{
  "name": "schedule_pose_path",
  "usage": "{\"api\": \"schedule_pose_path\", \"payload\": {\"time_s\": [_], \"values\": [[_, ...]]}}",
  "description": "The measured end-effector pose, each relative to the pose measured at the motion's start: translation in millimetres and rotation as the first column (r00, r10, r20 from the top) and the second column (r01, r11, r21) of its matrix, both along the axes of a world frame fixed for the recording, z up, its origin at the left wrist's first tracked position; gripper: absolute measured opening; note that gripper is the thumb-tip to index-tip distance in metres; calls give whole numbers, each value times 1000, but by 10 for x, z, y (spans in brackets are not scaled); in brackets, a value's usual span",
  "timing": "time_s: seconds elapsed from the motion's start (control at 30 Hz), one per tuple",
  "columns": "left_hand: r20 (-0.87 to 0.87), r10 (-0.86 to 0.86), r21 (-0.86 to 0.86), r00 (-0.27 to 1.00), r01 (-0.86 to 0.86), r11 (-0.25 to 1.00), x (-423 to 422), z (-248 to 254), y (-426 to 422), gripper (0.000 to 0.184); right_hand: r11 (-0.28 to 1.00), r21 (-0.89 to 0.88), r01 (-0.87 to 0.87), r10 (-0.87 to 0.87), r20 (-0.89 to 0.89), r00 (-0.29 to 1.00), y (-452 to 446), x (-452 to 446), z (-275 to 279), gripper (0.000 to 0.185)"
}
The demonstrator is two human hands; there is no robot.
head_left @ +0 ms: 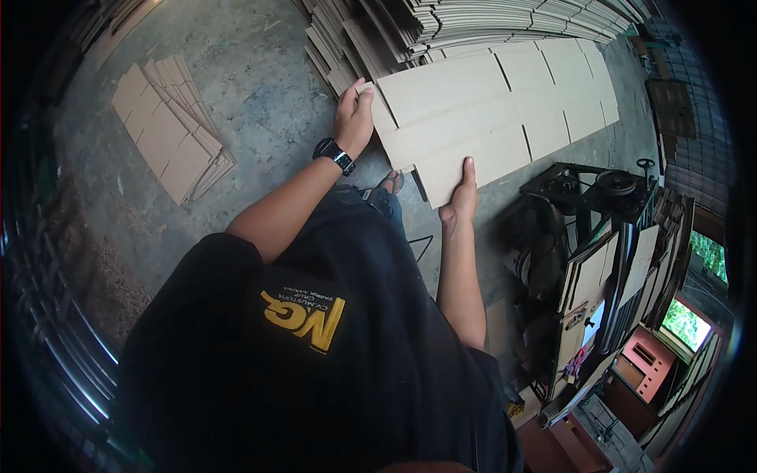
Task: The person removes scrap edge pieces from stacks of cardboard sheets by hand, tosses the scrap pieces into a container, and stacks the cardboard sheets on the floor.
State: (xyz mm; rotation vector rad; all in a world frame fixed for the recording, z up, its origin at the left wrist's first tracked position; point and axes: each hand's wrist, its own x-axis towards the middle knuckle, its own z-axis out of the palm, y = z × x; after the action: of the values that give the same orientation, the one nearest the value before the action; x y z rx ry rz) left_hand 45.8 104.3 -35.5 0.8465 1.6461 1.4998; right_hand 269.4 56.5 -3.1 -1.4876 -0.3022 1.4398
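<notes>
A long cardboard sheet (473, 118) with several cut slots along both long edges is in front of me, tilted toward the upper right. My left hand (355, 118), with a dark watch (334, 155) on its wrist, grips the near left corner, thumb on top. Along the near edge, my right hand (463, 197) holds the same cardboard sheet, its thumb lying on the upper face and its other fingers hidden beneath. Behind the sheet rises a large stack of flat cardboard (505, 20).
On the concrete floor (264, 102) at left lies a smaller pile of slotted cardboard (162, 130). A dark machine with a wheel (615, 184) stands at right, beside upright boards (587, 276). My sandalled foot (392, 183) shows below the sheet.
</notes>
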Motion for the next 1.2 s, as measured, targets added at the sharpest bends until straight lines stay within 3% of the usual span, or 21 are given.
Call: {"api": "schedule_pose_path", "payload": {"time_s": [0.07, 0.13, 0.27, 0.37, 0.4, 0.43, 0.5, 0.53, 0.6, 0.63, 0.67, 0.7, 0.73, 0.77, 0.83, 0.87, 0.93, 1.0, 1.13, 1.2], "values": [[-24, -50, -20, 998, 50, 999, -41, 98, 3, 40, 1000, 5, 29, -29, 15, 999, 3, -15, 2, 64], [-169, -80, -136, 982, 57, 989, -61, 249, -18, 39, 999, 11, 48, -49, 26, 998, 0, -56, 20, 63], [-106, -73, -106, 992, 62, 992, -24, 369, -23, 41, 996, 20, 88, -89, 42, 995, 1, -111, 57, 63], [-64, -79, -86, 995, 74, 994, 89, 725, -146, 40, 994, 15, 109, -110, 51, 993, 2, -135, 60, 63], [4, -71, 24, 997, 71, 997, 153, 590, -136, 43, 992, 16, 123, -124, 68, 990, -3, -144, 55, 63], [4, -71, 22, 997, 71, 997, 179, 572, -117, 43, 992, 14, 124, -124, 68, 990, -15, -148, 57, 63], [387, 40, 43, 921, -61, 997, 195, 531, -60, 49, 994, 32, 101, -103, 57, 993, -17, -129, 45, 63], [442, 52, -32, 895, -42, 999, 120, 494, 8, 46, 995, 38, 95, -98, 59, 993, -25, -126, 43, 63], [494, -137, -50, 858, 186, 981, 6, 555, 4, 44, 992, 46, 122, -123, 35, 992, -4, -113, 18, 61], [496, -149, -36, 855, 192, 981, 24, 468, 39, 38, 992, 52, 113, -115, 41, 992, 30, -87, 9, 61], [517, -113, -38, 849, 155, 987, 44, 456, 51, 35, 985, 39, 167, -169, 403, 900, 45, -60, 43, 62], [537, -77, -40, 840, 117, 992, 71, 446, 64, 32, 974, 51, 220, -190, 708, 680, 66, -37, 80, 63], [493, -2, -55, 870, 34, 998, 108, 440, 67, 32, 936, 290, 198, -341, 885, 316, 116, -2, 139, 64], [554, 10, -8, 832, -7, 1000, 126, 373, 95, 30, 866, 495, 76, -489, 868, -85, 187, -26, 323, 66], [630, 58, -3, 774, -73, 997, 156, 255, 97, 22, 820, 495, -287, -429, 864, 264, 458, -135, 702, 65], [689, 32, 13, 724, -56, 998, 143, 257, 70, 21, 796, 434, -421, -241, 866, 437, 694, -206, 716, 63], [768, 5, 43, 640, -60, 997, 106, 388, 63, 18, 748, 220, -626, -136, 974, 179, 1049, -451, 496, 67], [727, 62, -19, 683, -70, 997, 171, 379, 113, 20, 782, -124, -611, -51, 964, -260, 1058, -535, 188, 69], [703, 141, -64, 697, -136, 989, 217, 285, 101, 12, 794, -167, -585, -13, 956, -291, 1021, -618, 108, 66], [784, 127, -53, 608, -138, 989, 179, 275, 72, 14, 784, -177, -595, -1, 958, -286, 1021, -618, 131, 66]]}}
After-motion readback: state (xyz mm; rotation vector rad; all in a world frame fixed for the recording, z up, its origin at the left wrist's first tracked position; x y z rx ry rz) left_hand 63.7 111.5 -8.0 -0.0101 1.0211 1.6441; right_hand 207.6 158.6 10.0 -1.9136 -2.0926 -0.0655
